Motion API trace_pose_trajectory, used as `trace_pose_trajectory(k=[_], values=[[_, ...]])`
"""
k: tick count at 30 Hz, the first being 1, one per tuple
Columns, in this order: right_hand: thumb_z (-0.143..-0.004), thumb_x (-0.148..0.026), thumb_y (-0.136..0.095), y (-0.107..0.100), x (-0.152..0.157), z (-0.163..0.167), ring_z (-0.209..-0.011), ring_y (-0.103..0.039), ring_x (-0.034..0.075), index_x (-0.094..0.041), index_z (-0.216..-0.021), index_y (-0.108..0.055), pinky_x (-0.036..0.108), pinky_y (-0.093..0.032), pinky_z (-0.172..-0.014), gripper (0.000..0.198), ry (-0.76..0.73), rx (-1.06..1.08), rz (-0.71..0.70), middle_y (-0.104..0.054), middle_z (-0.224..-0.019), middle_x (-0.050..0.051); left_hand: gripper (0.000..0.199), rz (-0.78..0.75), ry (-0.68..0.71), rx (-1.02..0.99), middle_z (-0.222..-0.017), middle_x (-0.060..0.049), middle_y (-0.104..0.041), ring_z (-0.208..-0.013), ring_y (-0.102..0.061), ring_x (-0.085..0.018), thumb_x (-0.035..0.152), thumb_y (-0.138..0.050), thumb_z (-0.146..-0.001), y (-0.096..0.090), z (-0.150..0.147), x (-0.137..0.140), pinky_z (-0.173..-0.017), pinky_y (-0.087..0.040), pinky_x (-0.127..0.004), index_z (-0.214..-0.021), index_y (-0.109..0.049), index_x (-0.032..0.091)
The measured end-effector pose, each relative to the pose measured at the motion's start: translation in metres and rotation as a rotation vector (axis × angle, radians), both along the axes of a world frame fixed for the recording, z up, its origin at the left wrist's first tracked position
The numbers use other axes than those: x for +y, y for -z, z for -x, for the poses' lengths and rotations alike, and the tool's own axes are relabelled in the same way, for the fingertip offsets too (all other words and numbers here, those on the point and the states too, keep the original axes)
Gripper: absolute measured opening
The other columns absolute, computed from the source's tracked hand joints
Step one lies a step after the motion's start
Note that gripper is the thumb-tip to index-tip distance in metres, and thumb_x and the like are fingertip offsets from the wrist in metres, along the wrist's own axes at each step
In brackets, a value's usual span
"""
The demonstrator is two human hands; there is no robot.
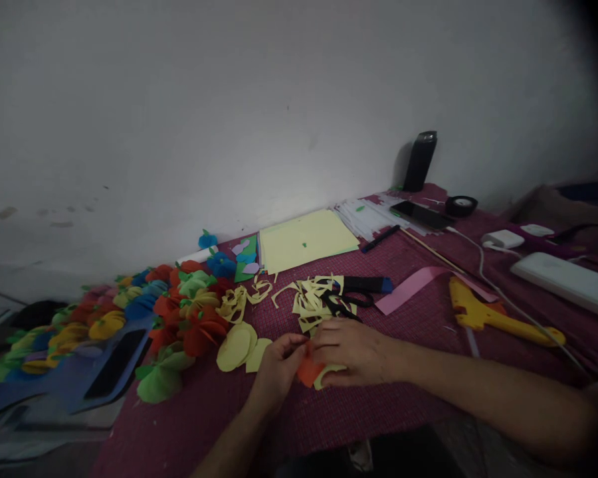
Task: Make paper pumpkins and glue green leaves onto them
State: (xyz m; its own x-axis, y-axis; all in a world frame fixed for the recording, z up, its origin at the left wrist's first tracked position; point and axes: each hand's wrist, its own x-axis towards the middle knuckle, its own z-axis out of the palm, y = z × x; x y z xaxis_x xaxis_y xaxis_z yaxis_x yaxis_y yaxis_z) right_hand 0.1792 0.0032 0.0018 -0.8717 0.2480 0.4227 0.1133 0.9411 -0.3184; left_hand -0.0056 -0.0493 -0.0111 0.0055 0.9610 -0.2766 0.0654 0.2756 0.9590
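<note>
An orange paper piece (307,369) is between my hands near the table's front edge. My left hand (277,372) pinches its left side between thumb and fingers. My right hand (353,352) lies over its right side, fingers bent onto it and partly hiding it. A yellow paper piece (323,380) shows beneath the right hand; whether that hand grips it too, I cannot tell. Left of my left hand lie yellow paper circles (236,346) and a yellow square (258,356). Black-handled scissors (346,304) rest among curled yellow paper scraps (311,299) beyond my right hand.
Folded paper flowers in several colours (194,309) are heaped at left. Yellow sheets (306,240) and white strips (366,216) lie by the wall. On the right are a pink strip (413,287), a yellow glue gun (503,318), a phone (421,216), a cable and a white power strip (568,279).
</note>
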Motion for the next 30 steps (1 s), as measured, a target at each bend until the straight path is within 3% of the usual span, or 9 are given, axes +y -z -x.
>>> trace_pose_trajectory(k=[3, 8, 14, 19, 24, 27, 30], values=[[-0.092, -0.027, -0.044, 0.004, 0.000, 0.001, -0.081, -0.053, 0.016, -0.017, -0.088, -0.063, 0.031, -0.042, -0.076, 0.022, 0.017, -0.031, -0.024, -0.064, -0.084, 0.005, 0.031, 0.036, 0.024, -0.023, -0.060, 0.002, -0.059, -0.052, -0.055, -0.013, 0.042, -0.066, -0.068, 0.000, -0.003, -0.001, -0.046, -0.047, -0.024, -0.083, -0.060, 0.015], [-0.084, -0.022, -0.052, 0.012, 0.001, 0.001, -0.072, -0.056, 0.014, -0.018, -0.079, -0.063, 0.024, -0.042, -0.065, 0.012, 0.089, -0.018, 0.163, -0.062, -0.074, 0.001, 0.035, 0.081, 0.011, -0.048, -0.066, 0.000, -0.061, -0.054, -0.059, -0.015, 0.046, -0.063, -0.070, 0.002, -0.005, -0.003, -0.045, -0.050, -0.026, -0.084, -0.059, 0.014], [-0.082, -0.016, -0.048, 0.010, 0.003, 0.002, -0.065, -0.058, 0.012, -0.017, -0.086, -0.063, 0.022, -0.041, -0.060, 0.015, 0.228, 0.034, 0.222, -0.066, -0.074, 0.002, 0.051, 0.155, 0.023, -0.128, -0.072, -0.007, -0.065, -0.058, -0.064, -0.018, 0.056, -0.046, -0.079, 0.003, -0.002, -0.002, -0.046, -0.050, -0.027, -0.098, -0.056, 0.010], [-0.079, -0.012, -0.049, 0.010, 0.005, 0.003, -0.060, -0.057, 0.011, -0.017, -0.078, -0.063, 0.020, -0.039, -0.056, 0.015, 0.326, 0.061, 0.228, -0.064, -0.066, 0.000, 0.048, 0.160, 0.028, -0.121, -0.074, -0.006, -0.065, -0.060, -0.063, -0.017, 0.050, -0.059, -0.072, 0.006, -0.002, -0.001, -0.049, -0.052, -0.028, -0.098, -0.056, 0.010], [-0.081, -0.015, -0.048, 0.002, 0.007, -0.004, -0.072, -0.060, 0.015, -0.017, -0.084, -0.062, 0.023, -0.042, -0.064, 0.014, 0.398, 0.110, 0.194, -0.066, -0.076, 0.003, 0.048, 0.146, 0.010, -0.091, -0.071, -0.002, -0.063, -0.063, -0.061, -0.017, 0.034, -0.071, -0.061, 0.013, -0.002, -0.001, -0.052, -0.055, -0.032, -0.100, -0.057, 0.011], [-0.085, -0.019, -0.044, -0.006, 0.004, -0.008, -0.071, -0.058, 0.016, -0.016, -0.081, -0.062, 0.025, -0.042, -0.063, 0.018, 0.457, 0.124, 0.080, -0.064, -0.074, 0.006, 0.049, 0.145, 0.007, -0.086, -0.075, -0.003, -0.064, -0.065, -0.061, -0.018, 0.032, -0.069, -0.063, 0.015, -0.001, -0.001, -0.052, -0.056, -0.033, -0.105, -0.056, 0.010], [-0.086, -0.019, -0.045, -0.007, -0.002, -0.006, -0.069, -0.058, 0.016, -0.016, -0.081, -0.061, 0.026, -0.041, -0.061, 0.018, 0.396, 0.019, -0.049, -0.063, -0.073, 0.005, 0.048, 0.140, 0.025, -0.090, -0.077, -0.004, -0.065, -0.065, -0.061, -0.018, 0.032, -0.066, -0.065, 0.013, 0.000, -0.001, -0.052, -0.056, -0.033, -0.107, -0.056, 0.009]])
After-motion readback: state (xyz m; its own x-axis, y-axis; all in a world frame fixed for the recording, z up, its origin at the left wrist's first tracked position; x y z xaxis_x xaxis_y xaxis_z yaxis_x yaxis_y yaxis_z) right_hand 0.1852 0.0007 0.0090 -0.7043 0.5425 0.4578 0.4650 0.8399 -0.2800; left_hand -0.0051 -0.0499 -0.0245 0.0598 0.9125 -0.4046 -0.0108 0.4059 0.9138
